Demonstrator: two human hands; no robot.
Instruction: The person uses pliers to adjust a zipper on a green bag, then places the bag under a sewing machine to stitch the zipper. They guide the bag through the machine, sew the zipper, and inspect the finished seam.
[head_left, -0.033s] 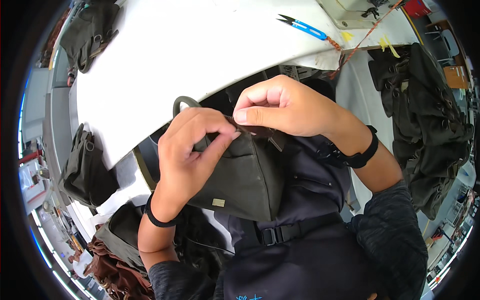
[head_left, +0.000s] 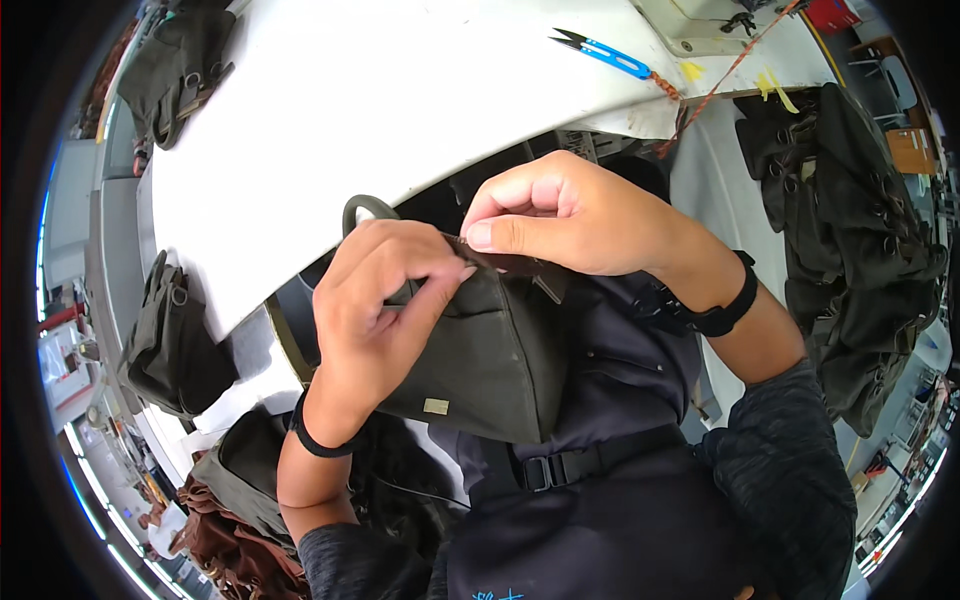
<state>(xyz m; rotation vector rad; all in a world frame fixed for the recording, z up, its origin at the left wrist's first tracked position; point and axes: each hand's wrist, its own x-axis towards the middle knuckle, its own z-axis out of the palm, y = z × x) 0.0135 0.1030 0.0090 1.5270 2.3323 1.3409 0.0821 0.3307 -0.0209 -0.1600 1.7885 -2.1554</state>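
Count: 2 hands, 1 bag [head_left: 465,370] held, 1 blue snips [head_left: 605,54] with dark blades on the white table [head_left: 320,120]. 2 more bags on the left: far bag [head_left: 175,75] at the table's far corner, near bag [head_left: 178,350] by its left edge. Right heap [head_left: 850,240] is dark bags, too overlapped to count; same for left heap [head_left: 240,540], dark green and reddish brown. 2 black wristbands, one per wrist.

Held bag: dark olive, matt, soft-looking, boxy lower part; raised side seam, 1 small pale tag [head_left: 436,406] low on the face, dark brown trim [head_left: 515,263] up top. 1 rounded handle [head_left: 357,211] loop shows behind the left hand.

It sits below the table's near edge, in front of the dark apron [head_left: 590,510]; touching or not, can't tell. Trimmed top faces away toward the table, base toward the wearer. Side seam runs from the hands down and slightly right; full long axis can't be told, left hand covers part.

Left hand [head_left: 372,285]: thumb and forefinger closed on the bag's upper edge. Right hand [head_left: 580,220]: thumb and curled fingers pinched at the trim; anything finer between them can't be made out.
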